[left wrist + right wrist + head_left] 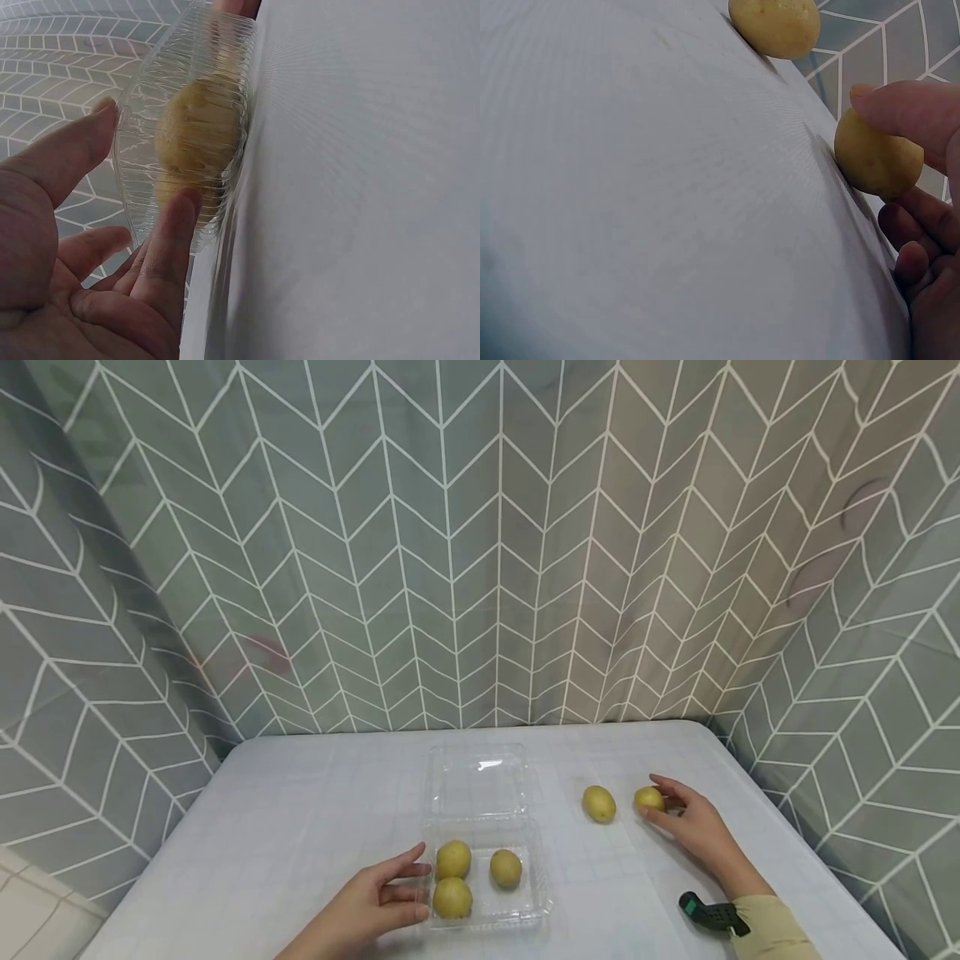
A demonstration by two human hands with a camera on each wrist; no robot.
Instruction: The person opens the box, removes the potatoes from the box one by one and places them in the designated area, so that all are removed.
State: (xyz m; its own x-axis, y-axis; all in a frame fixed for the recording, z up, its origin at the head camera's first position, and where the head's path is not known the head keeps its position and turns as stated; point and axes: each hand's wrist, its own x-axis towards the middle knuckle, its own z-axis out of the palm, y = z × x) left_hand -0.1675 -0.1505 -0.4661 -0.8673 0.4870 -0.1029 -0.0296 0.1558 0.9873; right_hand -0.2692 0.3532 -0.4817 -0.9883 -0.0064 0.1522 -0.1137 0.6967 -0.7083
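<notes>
A clear plastic clamshell box (487,914) lies with its lid folded back, and three yellow potatoes (506,868) sit in its base. My left hand (384,897) is at the box's left side, fingers extended, fingertips against the ribbed wall, as the left wrist view also shows. Through that wall a potato (199,127) is visible. On the right, my right hand (693,827) pinches another potato (877,157) between thumb and fingers; the potato is at the cloth surface. A loose potato (598,804) lies just left of it.
A white cloth (300,810) covers the table. The lid (477,781) lies behind the base. Grey chevron-patterned curtains (480,543) enclose the back and both sides. A black band (712,914) is on my right wrist by the beige sleeve.
</notes>
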